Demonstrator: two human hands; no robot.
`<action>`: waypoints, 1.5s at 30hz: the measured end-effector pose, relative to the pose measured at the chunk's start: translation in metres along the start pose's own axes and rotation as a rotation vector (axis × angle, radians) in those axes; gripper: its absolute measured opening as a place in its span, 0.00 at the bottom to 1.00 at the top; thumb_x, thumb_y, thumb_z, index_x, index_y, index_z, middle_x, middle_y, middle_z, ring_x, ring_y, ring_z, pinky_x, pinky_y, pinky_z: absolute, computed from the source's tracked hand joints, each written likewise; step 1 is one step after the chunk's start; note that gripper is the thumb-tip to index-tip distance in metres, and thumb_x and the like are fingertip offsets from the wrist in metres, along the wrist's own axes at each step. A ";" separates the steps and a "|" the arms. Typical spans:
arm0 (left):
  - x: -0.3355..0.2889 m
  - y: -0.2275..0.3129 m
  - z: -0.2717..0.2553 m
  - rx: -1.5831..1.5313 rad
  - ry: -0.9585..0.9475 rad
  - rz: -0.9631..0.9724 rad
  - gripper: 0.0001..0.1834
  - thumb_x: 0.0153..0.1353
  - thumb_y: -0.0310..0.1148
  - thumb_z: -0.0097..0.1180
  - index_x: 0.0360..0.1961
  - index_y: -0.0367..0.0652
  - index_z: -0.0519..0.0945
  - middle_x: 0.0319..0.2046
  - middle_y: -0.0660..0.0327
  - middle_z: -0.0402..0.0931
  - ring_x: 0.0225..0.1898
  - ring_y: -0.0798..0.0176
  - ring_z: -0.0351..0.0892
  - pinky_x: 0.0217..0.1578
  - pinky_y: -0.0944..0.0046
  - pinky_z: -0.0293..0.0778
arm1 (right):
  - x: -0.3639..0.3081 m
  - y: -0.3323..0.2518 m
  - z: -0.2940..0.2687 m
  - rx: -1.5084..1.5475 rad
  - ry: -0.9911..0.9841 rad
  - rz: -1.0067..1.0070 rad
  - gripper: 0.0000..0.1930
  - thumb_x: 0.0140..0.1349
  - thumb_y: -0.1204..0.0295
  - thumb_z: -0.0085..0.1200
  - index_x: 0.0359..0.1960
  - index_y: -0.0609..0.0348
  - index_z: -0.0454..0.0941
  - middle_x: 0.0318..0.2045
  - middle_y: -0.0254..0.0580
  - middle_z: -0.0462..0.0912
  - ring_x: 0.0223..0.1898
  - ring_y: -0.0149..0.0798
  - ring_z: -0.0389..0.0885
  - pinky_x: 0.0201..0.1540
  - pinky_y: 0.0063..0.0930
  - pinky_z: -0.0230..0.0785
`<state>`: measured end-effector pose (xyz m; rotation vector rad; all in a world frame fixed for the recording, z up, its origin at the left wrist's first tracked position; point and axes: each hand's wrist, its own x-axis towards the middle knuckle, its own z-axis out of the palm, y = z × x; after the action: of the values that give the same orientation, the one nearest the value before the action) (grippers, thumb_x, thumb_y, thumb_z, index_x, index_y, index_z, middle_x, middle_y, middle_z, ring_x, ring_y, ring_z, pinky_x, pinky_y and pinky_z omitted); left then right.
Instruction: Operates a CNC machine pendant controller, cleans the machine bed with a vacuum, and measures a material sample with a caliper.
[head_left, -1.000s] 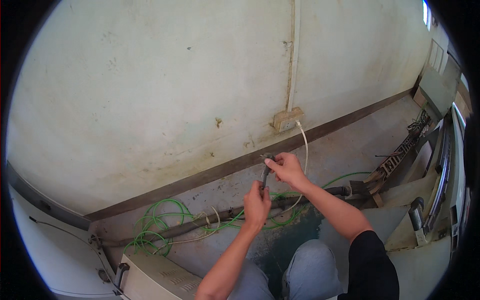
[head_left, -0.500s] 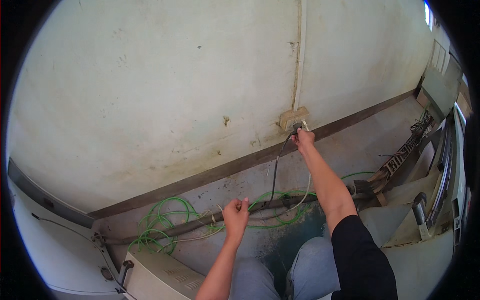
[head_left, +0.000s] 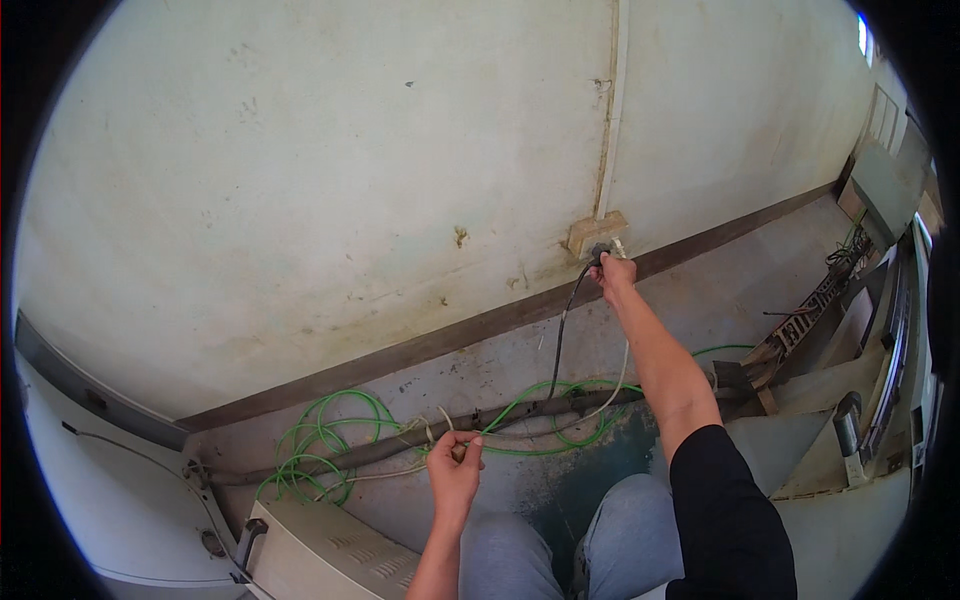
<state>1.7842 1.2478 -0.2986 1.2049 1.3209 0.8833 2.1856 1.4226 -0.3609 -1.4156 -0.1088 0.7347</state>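
Observation:
A black plug [head_left: 600,250] on a black cord [head_left: 562,330] is at the pale socket box [head_left: 590,234] low on the wall. My right hand [head_left: 616,272], arm stretched forward, is closed around this plug. Whether its pins are in the socket is hidden by my fingers. Beside it, a white plug [head_left: 619,246] with a pale cord is at the same box. My left hand [head_left: 455,472] hovers above the floor near a thick dark hose [head_left: 385,452] and a thin pale cord. Its fingers are loosely curled, a gap shows between thumb and fingers, and I see nothing held.
Loops of green cable [head_left: 318,440] lie on the floor against the hose. A beige vented metal cabinet [head_left: 325,550] stands at lower left, beside a large white casing [head_left: 110,500]. To the right are metal sheets and a dark-handled part [head_left: 848,430]. A trunking strip [head_left: 614,110] runs up the wall.
My left hand has dropped slightly down and left, its fingers curling more. The right hand stays on the black plug at the box. The whole view has shifted a little.

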 end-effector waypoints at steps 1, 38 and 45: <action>-0.001 0.002 -0.003 -0.044 0.014 0.011 0.04 0.58 0.27 0.56 0.31 0.37 0.76 0.16 0.68 0.69 0.17 0.76 0.68 0.18 0.74 0.62 | -0.001 0.003 0.000 0.050 -0.051 -0.025 0.08 0.62 0.75 0.51 0.31 0.71 0.71 0.24 0.45 0.76 0.19 0.34 0.76 0.17 0.25 0.70; -0.437 0.321 -0.227 0.021 -0.093 -0.252 0.35 0.63 0.63 0.34 0.34 0.35 0.69 0.17 0.56 0.72 0.12 0.66 0.69 0.10 0.67 0.63 | -0.851 -0.261 -0.102 -0.524 -0.942 0.125 0.08 0.59 0.78 0.52 0.38 0.68 0.77 0.30 0.38 0.80 0.30 0.27 0.76 0.32 0.21 0.70; -0.547 0.355 -0.318 0.022 -0.245 -0.233 0.38 0.65 0.61 0.33 0.57 0.34 0.57 0.33 0.49 0.75 0.25 0.62 0.75 0.24 0.63 0.72 | -0.972 -0.255 -0.132 -0.318 -0.898 0.041 0.05 0.61 0.77 0.52 0.36 0.67 0.75 0.31 0.37 0.79 0.31 0.28 0.77 0.36 0.21 0.71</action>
<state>1.4720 0.8361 0.2106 1.1104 1.2431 0.5377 1.5956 0.8089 0.1885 -1.2827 -0.9270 1.3898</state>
